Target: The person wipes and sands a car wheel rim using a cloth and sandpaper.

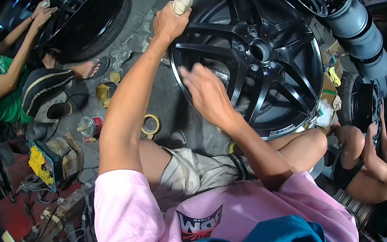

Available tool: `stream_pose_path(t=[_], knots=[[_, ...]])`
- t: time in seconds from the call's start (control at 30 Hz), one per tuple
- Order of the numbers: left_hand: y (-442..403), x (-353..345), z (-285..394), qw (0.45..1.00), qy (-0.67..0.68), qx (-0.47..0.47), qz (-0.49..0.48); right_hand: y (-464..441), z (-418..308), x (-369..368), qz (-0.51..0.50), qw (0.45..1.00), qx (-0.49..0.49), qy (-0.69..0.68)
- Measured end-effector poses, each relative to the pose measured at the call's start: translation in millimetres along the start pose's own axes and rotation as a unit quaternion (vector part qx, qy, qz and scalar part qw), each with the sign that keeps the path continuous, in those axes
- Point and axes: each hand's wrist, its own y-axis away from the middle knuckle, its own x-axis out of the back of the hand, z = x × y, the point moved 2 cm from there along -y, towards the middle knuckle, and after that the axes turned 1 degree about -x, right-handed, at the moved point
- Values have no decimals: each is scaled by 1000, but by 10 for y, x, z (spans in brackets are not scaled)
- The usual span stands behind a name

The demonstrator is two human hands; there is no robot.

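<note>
My left hand (pixel 170 23) is closed around a crumpled off-white cloth (pixel 182 5) at the upper left rim of a large black wheel rim (pixel 259 30). The wheel rim lies face up in front of me, with split spokes and a round centre hole. My right hand (pixel 207 92) is over the wheel rim's left edge, its fingers stretched out and slightly blurred, with nothing visible in them. Whether it touches the wheel cannot be told.
A can (pixel 90 126) and a yellow tape roll (pixel 151 124) are on the floor at left. Stacked grey wheel barrels (pixel 359 35) stand at right. One person (pixel 1 89) works at a tyred wheel (pixel 91 32) upper left; another (pixel 371 171) sits at lower right.
</note>
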Motion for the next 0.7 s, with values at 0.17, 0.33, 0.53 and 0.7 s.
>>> stream_pose_path(t=[0.17,0.33,0.53,0.7], knots=[[-34,-16,-16,1000,18,1,-10,23,-4,-55,11,1000,-20,17],[-25,34,21,1000,14,6,-6,-82,219,-174,44,992,-95,-71],[-3,-6,1,1000,15,8,-6,-276,201,-234,36,990,-127,-39],[2,17,4,999,35,20,-25,100,21,-41,18,994,-93,-59]])
